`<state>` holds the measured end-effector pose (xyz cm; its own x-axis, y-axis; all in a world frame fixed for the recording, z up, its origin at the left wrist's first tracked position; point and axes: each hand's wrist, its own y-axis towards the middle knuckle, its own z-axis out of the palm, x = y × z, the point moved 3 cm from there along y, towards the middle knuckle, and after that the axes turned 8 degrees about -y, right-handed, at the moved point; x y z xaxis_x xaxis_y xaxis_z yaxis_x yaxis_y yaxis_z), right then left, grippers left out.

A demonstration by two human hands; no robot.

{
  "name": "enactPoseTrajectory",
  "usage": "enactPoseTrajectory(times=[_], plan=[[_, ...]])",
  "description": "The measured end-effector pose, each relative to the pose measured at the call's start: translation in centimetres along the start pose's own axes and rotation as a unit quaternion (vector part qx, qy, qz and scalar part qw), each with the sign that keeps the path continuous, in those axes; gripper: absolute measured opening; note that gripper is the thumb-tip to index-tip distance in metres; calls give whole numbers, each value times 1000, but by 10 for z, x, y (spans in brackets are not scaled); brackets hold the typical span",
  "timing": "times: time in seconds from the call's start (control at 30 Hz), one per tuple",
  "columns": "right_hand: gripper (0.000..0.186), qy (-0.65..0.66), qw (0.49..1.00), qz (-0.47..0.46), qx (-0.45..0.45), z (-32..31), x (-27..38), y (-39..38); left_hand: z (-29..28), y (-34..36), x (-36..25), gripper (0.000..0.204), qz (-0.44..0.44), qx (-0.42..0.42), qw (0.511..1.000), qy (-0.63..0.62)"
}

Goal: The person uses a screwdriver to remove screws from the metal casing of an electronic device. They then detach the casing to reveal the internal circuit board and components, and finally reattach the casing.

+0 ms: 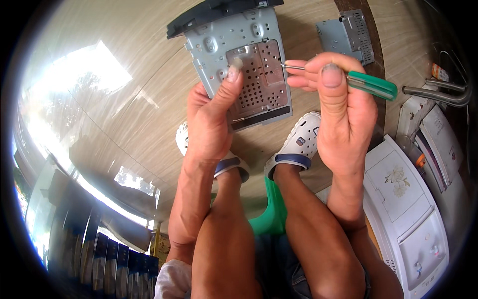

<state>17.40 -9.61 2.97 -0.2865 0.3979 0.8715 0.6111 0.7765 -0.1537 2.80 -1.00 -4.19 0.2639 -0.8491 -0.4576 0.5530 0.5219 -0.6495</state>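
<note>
My left hand (215, 107) grips the near left edge of a grey metal device chassis (209, 62), its thumb pressed on the perforated plate. The chassis has a black front panel (219, 14) along its far end and many round holes in its reddish-looking plate (256, 82). In my right hand (338, 94) is a screwdriver (372, 85) with a green, partly clear handle. Its thin shaft points left, and the tip is close to the chassis's right edge; whether it touches cannot be made out.
A second metal cover (343, 37) lies on the tiled floor (124, 109) at the far right. White cabinet-like units (398, 184) and bent metal tubing (443, 92) stand at the right. A green stool (271, 212) is under me. Dark boxes (117, 264) line the lower left.
</note>
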Motion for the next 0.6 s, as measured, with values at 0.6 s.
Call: enactPoseTrajectory(times=[0.6], plan=[[28,-52,998,5,34,9,4,-6,5,0,-2,25,-1,0,1000,-20]])
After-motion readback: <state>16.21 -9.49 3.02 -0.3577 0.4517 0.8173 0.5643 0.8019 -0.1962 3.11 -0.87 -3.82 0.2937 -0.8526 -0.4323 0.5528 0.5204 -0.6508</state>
